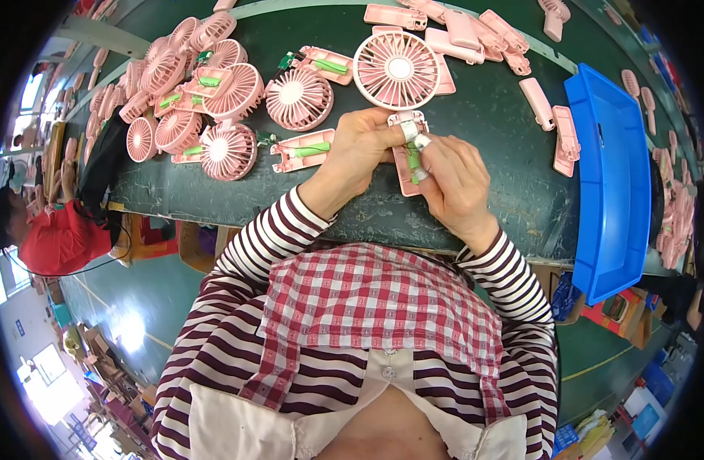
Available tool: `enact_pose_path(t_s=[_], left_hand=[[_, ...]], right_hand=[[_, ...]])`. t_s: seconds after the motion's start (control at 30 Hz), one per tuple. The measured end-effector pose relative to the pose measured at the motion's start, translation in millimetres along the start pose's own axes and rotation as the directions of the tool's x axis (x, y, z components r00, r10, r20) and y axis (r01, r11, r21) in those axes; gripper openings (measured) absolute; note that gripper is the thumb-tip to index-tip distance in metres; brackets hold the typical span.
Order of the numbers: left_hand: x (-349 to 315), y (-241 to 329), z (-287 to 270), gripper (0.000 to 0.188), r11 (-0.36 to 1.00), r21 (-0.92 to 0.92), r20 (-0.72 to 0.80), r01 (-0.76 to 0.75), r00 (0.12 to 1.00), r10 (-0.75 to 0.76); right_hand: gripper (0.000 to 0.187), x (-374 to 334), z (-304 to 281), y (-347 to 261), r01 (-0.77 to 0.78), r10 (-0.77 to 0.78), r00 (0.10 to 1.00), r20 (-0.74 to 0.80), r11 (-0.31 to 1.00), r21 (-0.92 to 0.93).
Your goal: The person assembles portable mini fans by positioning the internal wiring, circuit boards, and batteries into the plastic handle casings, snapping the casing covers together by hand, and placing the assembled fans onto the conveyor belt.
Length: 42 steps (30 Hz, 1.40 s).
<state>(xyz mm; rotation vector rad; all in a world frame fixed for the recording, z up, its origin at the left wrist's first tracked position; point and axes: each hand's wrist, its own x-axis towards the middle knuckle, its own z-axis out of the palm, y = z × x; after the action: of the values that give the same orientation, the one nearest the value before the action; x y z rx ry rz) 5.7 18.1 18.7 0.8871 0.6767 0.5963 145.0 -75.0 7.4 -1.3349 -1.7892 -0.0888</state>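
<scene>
One pink fan (399, 69) points its open handle (408, 186) toward the front edge of the counter (521, 203); bare room separates two hands from one blue tray (590, 195). Left hand (355, 152) grips the handle; right hand (461, 181) touches it, grip unclear.

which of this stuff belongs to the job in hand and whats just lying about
Likely in the job:
pink fan, left hand holding it, right hand at its open handle
similar fans on the left
loose pink casings on the right

Likely just lying about:
blue tray, untouched, use unclear
cardboard box below the bench
</scene>
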Motion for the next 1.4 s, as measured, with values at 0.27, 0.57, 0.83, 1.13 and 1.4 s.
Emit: enact_pose_path(t_s=[0.27,0.57,0.83,1.13,1.4], left_hand=[[-6,5,1,0.019,0.999,0.022,-0.003,0.046,0.999,-0.046],[-10,6,-1,0.020,1.000,0.001,0.022,-0.001,1.000,0.001],[-14,5,-6,0.022,0.999,0.013,0.066,0.047,0.997,-0.048],[-15,-2,-8,0.015,0.983,0.124,-0.042,0.135,0.991,-0.131],[-15,-10,-22,0.018,0.951,0.036,-0.058,0.306,0.951,-0.304]], right_hand=[[0.048,-1,-6,1,0.169,-0.161,0.978,0.131,0.984,-0.051],[0.041,-2,-5,-2,0.193,-0.189,0.978,0.085,0.980,-0.040],[0.039,2,-15,-2,0.290,-0.273,0.948,0.165,0.953,-0.088],[0.043,15,-18,-2,0.385,-0.350,0.842,0.411,0.923,-0.003],[0.027,38,4,31,-0.239,0.258,0.962,0.092,0.954,-0.179]])
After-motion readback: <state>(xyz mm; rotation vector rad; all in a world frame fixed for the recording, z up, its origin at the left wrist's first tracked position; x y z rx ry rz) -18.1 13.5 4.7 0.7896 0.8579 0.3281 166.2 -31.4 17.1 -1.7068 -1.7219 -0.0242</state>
